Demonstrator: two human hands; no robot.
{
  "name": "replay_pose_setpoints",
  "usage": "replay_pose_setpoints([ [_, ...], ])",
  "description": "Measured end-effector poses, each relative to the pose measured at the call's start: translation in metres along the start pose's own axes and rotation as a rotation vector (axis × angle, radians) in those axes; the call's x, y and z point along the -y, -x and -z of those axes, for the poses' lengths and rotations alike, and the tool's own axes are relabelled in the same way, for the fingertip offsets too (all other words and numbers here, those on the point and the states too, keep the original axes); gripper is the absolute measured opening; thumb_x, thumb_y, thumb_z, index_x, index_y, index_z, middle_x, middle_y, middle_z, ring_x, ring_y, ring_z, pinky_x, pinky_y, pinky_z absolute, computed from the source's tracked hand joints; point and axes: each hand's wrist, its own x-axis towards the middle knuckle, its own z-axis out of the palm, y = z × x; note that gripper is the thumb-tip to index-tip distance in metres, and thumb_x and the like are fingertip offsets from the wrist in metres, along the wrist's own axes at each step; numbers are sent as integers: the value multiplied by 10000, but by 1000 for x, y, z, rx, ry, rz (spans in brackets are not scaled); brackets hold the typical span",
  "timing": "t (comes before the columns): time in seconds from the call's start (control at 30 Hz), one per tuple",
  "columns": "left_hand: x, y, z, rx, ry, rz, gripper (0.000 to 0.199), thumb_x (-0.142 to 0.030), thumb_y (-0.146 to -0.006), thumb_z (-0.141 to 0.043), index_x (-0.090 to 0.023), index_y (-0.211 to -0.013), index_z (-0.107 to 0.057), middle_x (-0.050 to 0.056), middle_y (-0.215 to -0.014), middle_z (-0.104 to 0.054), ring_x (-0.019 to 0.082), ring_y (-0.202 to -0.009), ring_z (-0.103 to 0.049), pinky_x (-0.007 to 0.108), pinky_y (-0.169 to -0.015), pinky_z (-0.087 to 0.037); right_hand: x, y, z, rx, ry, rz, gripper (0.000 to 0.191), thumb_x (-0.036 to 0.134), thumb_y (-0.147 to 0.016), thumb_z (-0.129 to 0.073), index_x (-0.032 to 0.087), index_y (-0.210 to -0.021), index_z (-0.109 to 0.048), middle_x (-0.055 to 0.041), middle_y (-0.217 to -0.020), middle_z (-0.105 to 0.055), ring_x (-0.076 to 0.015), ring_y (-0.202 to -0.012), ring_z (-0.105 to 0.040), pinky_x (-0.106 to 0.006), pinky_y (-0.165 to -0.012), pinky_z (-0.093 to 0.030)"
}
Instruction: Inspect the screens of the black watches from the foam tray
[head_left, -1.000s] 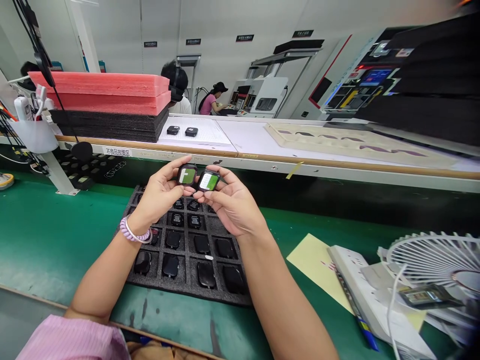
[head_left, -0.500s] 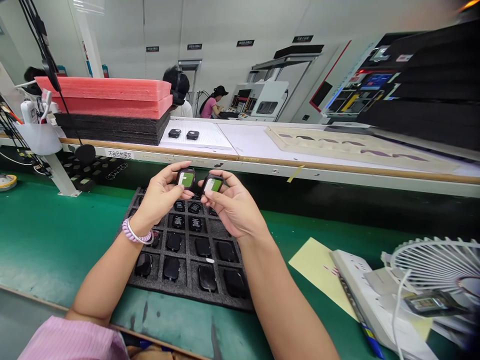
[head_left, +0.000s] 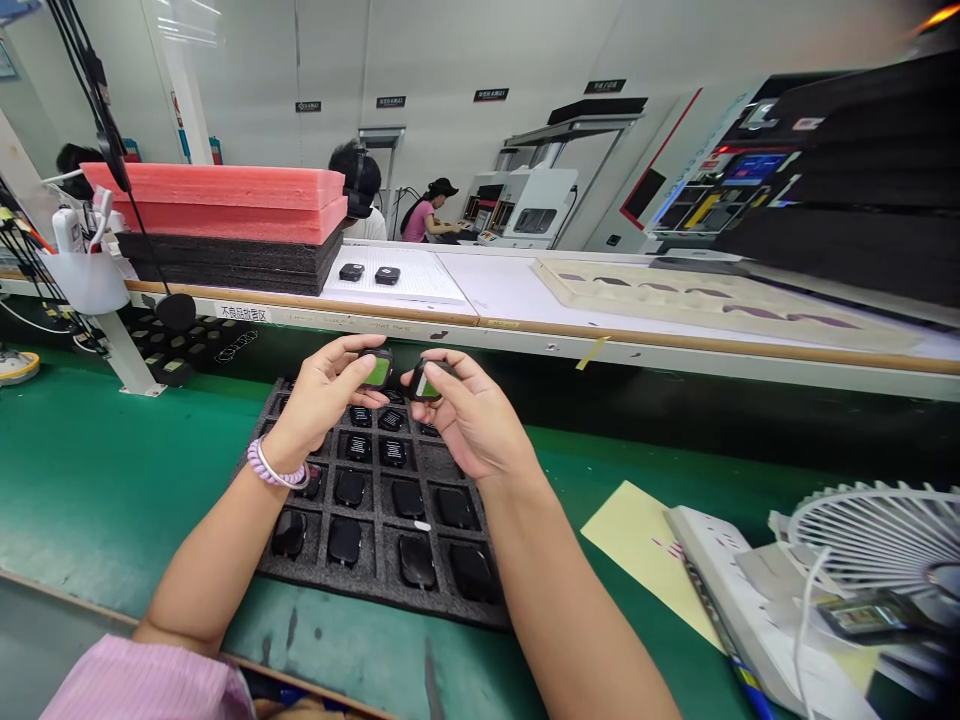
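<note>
Between the thumb and fingers of my left hand (head_left: pixel 330 395) is a black smartwatch body (head_left: pixel 378 371) with a lit green screen. My right hand (head_left: pixel 472 410) grips a second smartwatch body (head_left: pixel 427 384), its lit screen showing green and white, partly covered by my thumb. Both are held up side by side, a small gap apart, over the far end of a dark foam tray (head_left: pixel 375 592). Square compartments in that tray hold several more black watch bodies (head_left: pixel 345 541); some bear white print. My forearms hide the tray's sides.
Red foam sheets (head_left: pixel 225 187) lie on black ones on the raised shelf (head_left: pixel 495 275), left of two small black watch bodies (head_left: pixel 387 276). A cream tray (head_left: pixel 675 290) sits farther right. Yellow paper (head_left: pixel 645 550), a power strip (head_left: pixel 720 540) and a white fan (head_left: pixel 877 530) occupy the bench's right.
My thumbs have shifted on the two screens, each covering a different part. The right watch body is tilted more. The whole view has moved slightly.
</note>
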Motion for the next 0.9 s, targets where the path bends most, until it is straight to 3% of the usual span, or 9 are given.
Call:
replay_pose_setpoints([
  [0.07, 0, 0, 1, 3, 0, -5, 368, -303, -877, -644, -159, -1216, -627, 19, -897, -672, 114, -638, -711, 193, -618, -618, 0, 0, 1, -3, 5, 5, 510, 438, -669, -905, 227, -995, -574, 1, -824, -690, -105, -546, -541, -244, -536, -463],
  [0.2, 1, 0, 0, 5, -7, 2, 419, -190, -871, -595, -175, -1290, -594, 24, -938, -676, 109, -698, -722, 201, -702, -627, 0, 0, 0, -13, 4, -3, 570, 324, -603, -928, 233, -1039, -572, 9, -879, -701, -97, -573, -557, -228, -553, -456],
  [0.5, 2, 0, 1, 45, -1, -10, 607, -75, -781, -602, -179, -1375, -539, 68, -1145, -662, 113, -801, -736, 199, -816, -614, 0, 0, 1, -10, 43, 10, 565, 229, -586, -862, 244, -1066, -564, 9, -918, -679, -108, -614, -549, -235, -562, -457],
  [0.73, 0, 0, -1, 27, 13, 14, 527, -97, -819, -600, -183, -1338, -567, 43, -1062, -677, 104, -749, -731, 193, -765, -623, 0, 0, 2, -29, 29, 1, 536, 333, -633, -891, 231, -1045, -564, 7, -865, -674, -91, -549, -523, -218, -512, -424],
  [0.9, 1, 0, 0, 10, 37, 29, 363, -214, -878, -639, -186, -1239, -616, 22, -943, -676, 107, -686, -716, 204, -683, -633, -2, -2, 3, -18, 41, 15, 511, 457, -666, -898, 227, -997, -583, -5, -812, -667, -105, -535, -519, -219, -468, -418],
])
